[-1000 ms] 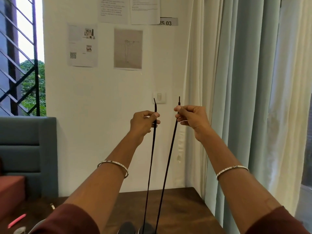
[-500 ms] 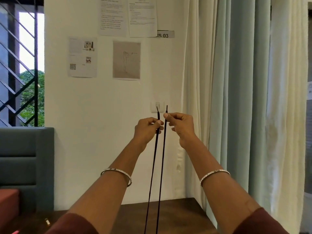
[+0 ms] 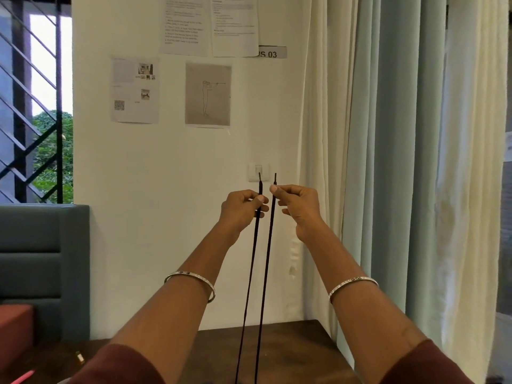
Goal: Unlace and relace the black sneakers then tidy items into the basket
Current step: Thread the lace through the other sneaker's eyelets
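Both my arms are raised in front of the white wall. My left hand (image 3: 242,210) pinches one end of a black shoelace (image 3: 250,273) near its tip. My right hand (image 3: 296,207) pinches the other end. The two strands run taut and nearly parallel, close together, down past the bottom edge of the frame. The tips stick up a little above my fingers at about the same height. The sneakers and the basket are out of view below.
A dark wooden table (image 3: 291,347) lies below my arms. A grey-blue sofa back (image 3: 41,259) with a red cushion (image 3: 13,325) stands at the left. Pale curtains (image 3: 401,162) hang at the right. A pink pen (image 3: 23,376) and a small object (image 3: 79,356) lie at the lower left.
My hands have come closer together, bringing the two lace ends side by side. The view has tilted up, and the shoe at the bottom edge has left the frame.
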A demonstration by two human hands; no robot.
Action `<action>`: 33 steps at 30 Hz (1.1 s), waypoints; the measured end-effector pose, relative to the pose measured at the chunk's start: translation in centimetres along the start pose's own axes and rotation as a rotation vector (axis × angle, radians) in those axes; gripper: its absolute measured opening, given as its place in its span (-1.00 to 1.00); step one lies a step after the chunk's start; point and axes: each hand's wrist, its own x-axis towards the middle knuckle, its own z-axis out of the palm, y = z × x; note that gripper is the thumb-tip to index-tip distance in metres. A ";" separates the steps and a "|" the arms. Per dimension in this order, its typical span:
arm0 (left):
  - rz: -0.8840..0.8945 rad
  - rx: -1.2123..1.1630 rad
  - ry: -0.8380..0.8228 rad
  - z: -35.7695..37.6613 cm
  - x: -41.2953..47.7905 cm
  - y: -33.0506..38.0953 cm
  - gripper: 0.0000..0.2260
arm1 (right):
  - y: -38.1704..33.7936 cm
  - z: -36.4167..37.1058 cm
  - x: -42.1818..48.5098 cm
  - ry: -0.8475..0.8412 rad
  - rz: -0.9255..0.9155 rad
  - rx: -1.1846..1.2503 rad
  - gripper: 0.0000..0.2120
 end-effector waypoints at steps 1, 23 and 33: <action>-0.015 0.002 0.011 -0.1 -0.3 -0.2 -0.85 | 0.3 -0.3 -0.1 0.002 -0.001 -0.002 -0.83; -0.668 0.649 -0.127 1.4 -16.5 -28.4 -0.78 | 30.0 -4.3 -17.6 -0.256 0.601 -0.682 -0.86; -0.851 0.538 -0.337 7.9 -20.1 -36.6 -0.72 | 38.7 -1.8 -21.5 -0.389 0.710 -0.918 -0.77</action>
